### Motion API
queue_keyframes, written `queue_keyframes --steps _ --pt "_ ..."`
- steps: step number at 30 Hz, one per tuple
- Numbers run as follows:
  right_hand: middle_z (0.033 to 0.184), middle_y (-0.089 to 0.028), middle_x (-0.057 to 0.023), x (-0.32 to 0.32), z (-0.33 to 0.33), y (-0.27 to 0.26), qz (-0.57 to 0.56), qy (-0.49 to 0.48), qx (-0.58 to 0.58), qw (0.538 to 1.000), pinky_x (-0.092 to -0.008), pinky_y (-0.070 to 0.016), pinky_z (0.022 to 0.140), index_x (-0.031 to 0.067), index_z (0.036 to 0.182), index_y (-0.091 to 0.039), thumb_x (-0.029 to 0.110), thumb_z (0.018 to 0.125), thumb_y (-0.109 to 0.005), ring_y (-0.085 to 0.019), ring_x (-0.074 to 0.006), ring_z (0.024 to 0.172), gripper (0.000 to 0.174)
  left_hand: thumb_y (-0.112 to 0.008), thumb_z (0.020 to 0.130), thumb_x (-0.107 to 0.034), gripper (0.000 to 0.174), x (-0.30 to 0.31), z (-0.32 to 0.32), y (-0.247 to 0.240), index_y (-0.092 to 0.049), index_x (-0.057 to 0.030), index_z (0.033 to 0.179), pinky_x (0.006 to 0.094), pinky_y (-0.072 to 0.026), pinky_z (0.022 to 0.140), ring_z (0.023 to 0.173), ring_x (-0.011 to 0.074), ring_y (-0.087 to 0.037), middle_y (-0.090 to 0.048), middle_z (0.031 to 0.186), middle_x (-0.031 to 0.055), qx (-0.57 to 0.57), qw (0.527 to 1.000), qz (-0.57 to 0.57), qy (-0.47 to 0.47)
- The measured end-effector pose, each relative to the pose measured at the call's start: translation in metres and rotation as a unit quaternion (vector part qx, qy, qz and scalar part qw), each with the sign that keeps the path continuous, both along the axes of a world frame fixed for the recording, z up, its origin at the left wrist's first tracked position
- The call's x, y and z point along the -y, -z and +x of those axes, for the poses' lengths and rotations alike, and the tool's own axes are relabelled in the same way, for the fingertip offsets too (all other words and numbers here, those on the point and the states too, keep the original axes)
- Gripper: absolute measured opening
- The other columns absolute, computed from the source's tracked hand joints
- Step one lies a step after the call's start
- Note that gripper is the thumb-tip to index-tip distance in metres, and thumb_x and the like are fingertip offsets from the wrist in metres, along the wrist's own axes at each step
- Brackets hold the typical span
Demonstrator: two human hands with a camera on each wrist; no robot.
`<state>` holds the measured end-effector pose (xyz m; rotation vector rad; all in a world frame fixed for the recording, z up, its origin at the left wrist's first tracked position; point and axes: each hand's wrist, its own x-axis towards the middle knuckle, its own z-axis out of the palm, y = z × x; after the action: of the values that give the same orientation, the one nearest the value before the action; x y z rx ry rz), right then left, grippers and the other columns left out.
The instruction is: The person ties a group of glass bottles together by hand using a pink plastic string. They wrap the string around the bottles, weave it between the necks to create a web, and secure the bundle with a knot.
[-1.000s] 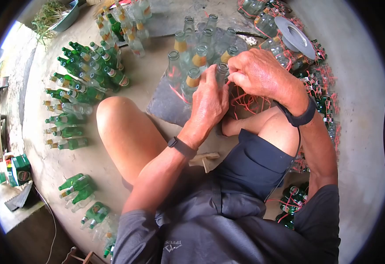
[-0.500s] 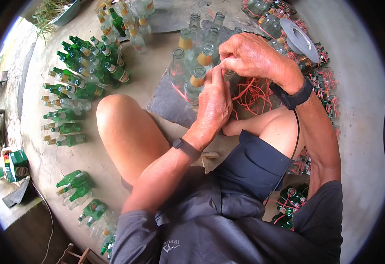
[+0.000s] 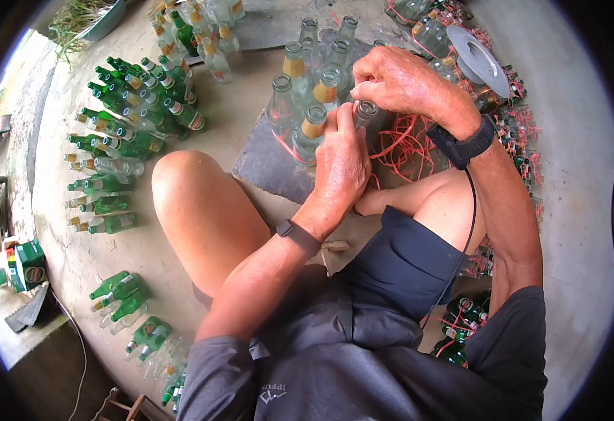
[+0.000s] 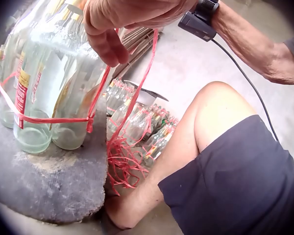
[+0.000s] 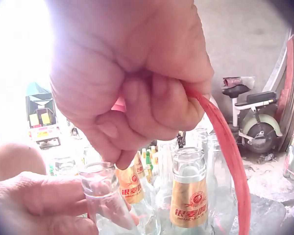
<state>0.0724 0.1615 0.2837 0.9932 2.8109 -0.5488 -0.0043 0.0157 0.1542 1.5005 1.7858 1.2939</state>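
Note:
Clear glass bottles (image 3: 282, 105), some with gold neck labels, stand bunched on a grey slab (image 3: 265, 168). In the left wrist view, red plastic twine (image 4: 54, 120) runs round their lower part to a knot at the near side, and strands rise from there. My right hand (image 3: 408, 83) is above the near bottles, its fingers curled tightly round the twine; a flat length (image 5: 228, 147) hangs from it in the right wrist view. My left hand (image 3: 342, 158) is lower, its fingers round the neck of the nearest bottle (image 5: 99, 188), whose mouth shows between both hands.
A tangle of red twine (image 3: 405, 151) lies right of the slab, by a foot. Green bottles (image 3: 145, 98) stand in rows at the left. Tied bottle bundles (image 3: 517, 133) line the right side, with a grey hat (image 3: 477, 62) on top. Bent legs flank the work.
The right hand has shifted from over the near bottle's mouth to up and right, uncovering the mouth. The left hand stays by the neck. The head view has shifted slightly.

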Motion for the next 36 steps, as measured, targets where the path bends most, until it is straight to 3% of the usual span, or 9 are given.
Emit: queue_keyframes --steps 12,15,17,21,23,36 --pt "0.078 -0.068 -0.0245 -0.003 0.024 0.033 0.108 -0.006 -0.078 0.991 -0.0537 -0.0528 0.073 0.0011 0.077 -0.069 0.024 0.083 -0.074 -0.068 -0.0468 0.083 0.024 -0.057 0.101 -0.006 0.041 -0.002 0.001 0.004 -0.04 -0.0019 0.139 0.0628 -0.0555 0.078 0.098 0.0568 -0.064 -0.054 0.128 0.0315 -0.001 1.0 0.0 -0.006" --pt "0.08 -0.069 -0.0247 0.004 0.029 0.033 0.111 0.012 -0.094 0.989 -0.0543 -0.0535 0.074 0.0017 0.079 -0.069 0.023 0.085 -0.072 -0.068 -0.0468 0.084 0.023 -0.057 0.102 -0.006 0.041 -0.002 0.001 0.005 -0.04 -0.0022 0.139 0.0633 -0.0551 0.079 0.098 0.0569 -0.064 -0.054 0.129 0.0312 -0.004 1.0 -0.002 -0.002" --pt "0.076 -0.067 -0.0208 0.008 0.033 0.036 0.137 0.006 -0.102 0.985 -0.052 -0.0504 0.069 0.0026 0.085 -0.071 0.026 0.091 -0.069 -0.067 -0.0437 0.079 0.024 -0.057 0.102 -0.007 0.041 -0.002 0.001 0.006 -0.04 -0.0024 0.139 0.0633 -0.055 0.08 0.099 0.0568 -0.064 -0.054 0.13 0.0305 -0.014 1.0 0.002 -0.005" --pt "0.077 -0.067 -0.0208 0.012 0.038 0.037 0.119 0.022 -0.121 0.985 -0.0515 -0.0502 0.068 0.0033 0.086 -0.071 0.027 0.092 -0.068 -0.066 -0.0445 0.079 0.024 -0.057 0.102 -0.008 0.041 -0.002 0.002 0.006 -0.041 -0.0024 0.139 0.0628 -0.0552 0.081 0.101 0.0564 -0.064 -0.054 0.13 0.0298 -0.029 0.999 0.008 -0.012" --pt "0.082 -0.069 -0.0246 0.019 0.038 0.034 0.109 0.049 -0.124 0.985 -0.055 -0.0533 0.074 0.0012 0.082 -0.069 0.023 0.09 -0.068 -0.067 -0.0481 0.084 0.023 -0.057 0.102 -0.008 0.04 -0.002 0.002 0.006 -0.041 -0.0022 0.139 0.0623 -0.0554 0.081 0.103 0.0561 -0.064 -0.054 0.13 0.0296 -0.027 1.0 0.007 -0.012" --pt "0.082 -0.069 -0.0249 0.041 0.051 0.043 0.071 0.113 -0.134 0.982 -0.0557 -0.0529 0.071 0.0025 0.084 -0.068 0.02 0.095 -0.067 -0.067 -0.0484 0.082 0.021 -0.058 0.102 -0.008 0.039 -0.002 0.003 0.009 -0.042 -0.0023 0.137 0.0619 -0.0561 0.081 0.102 0.0553 -0.064 -0.055 0.129 0.0292 -0.036 0.999 0.015 -0.018"
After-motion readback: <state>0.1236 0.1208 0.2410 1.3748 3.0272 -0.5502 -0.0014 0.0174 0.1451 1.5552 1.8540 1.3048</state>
